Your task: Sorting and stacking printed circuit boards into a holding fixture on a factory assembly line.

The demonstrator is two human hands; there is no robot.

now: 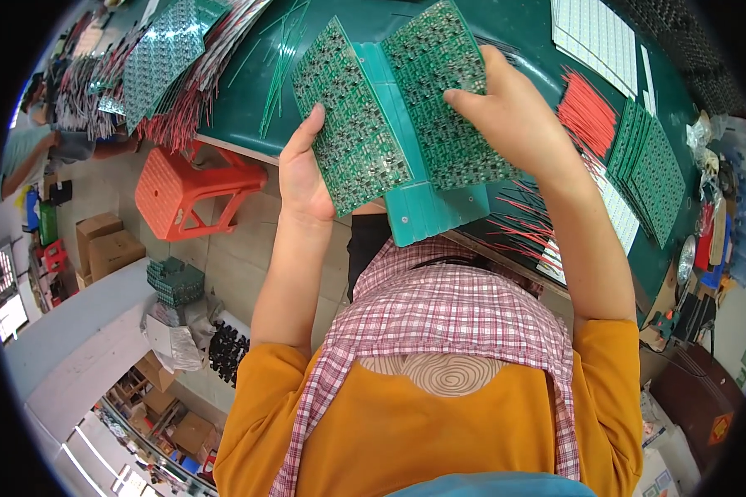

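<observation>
My left hand [305, 170] grips a green circuit board panel [350, 124] by its left edge, the thumb lying on its face and the other fingers hidden behind. In my right hand [518, 112] is a second circuit board panel [443, 99], held at its upper right edge with the thumb on the face. Both panels are tilted and carry rows of small parts; a gap separates them. Beneath them a teal plate [431, 217] with small screws and a notched edge juts past the table's front edge.
Red wires [587, 112] and a stack of green circuit boards [648, 170] lie on the right of the green table [253, 108]. White boards [595, 41] are at the back right. Wire bundles [178, 108] fill the left, with green wires [283, 62] nearby. A red stool [182, 190] stands left.
</observation>
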